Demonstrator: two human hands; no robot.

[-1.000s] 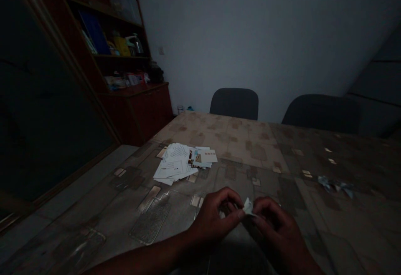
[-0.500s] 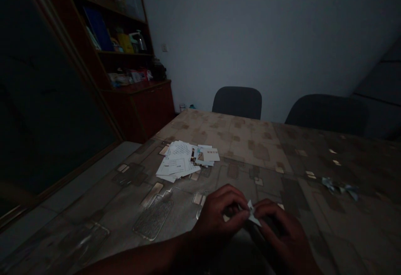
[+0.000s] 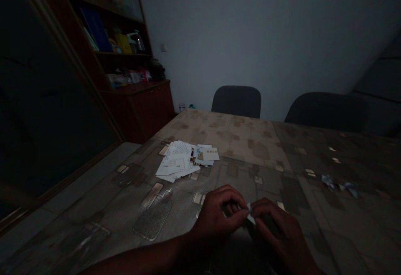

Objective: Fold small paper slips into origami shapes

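Near the table's front edge, my left hand (image 3: pixel 221 210) pinches a small piece of white paper (image 3: pixel 251 218) between thumb and fingers. My right hand (image 3: pixel 278 225) grips the same piece from its right side, and the fingertips of both hands nearly meet. Most of the paper is hidden by the fingers. Beyond my left hand lies a loose pile of white papers and cards (image 3: pixel 177 160), some with print or pictures. To the right of my hands, small crumpled or folded paper pieces (image 3: pixel 340 185) rest on the table.
A patterned cloth covers the table (image 3: pixel 225 129). Two dark chairs (image 3: pixel 236 99) stand at its far side. At the left back is a reddish wooden cabinet (image 3: pixel 138 104) with shelves holding a blue folder, a kettle and other items. The room is dim.
My right hand has shifted slightly left and up, closer to my left hand. Less of the small white paper shows between the fingers.
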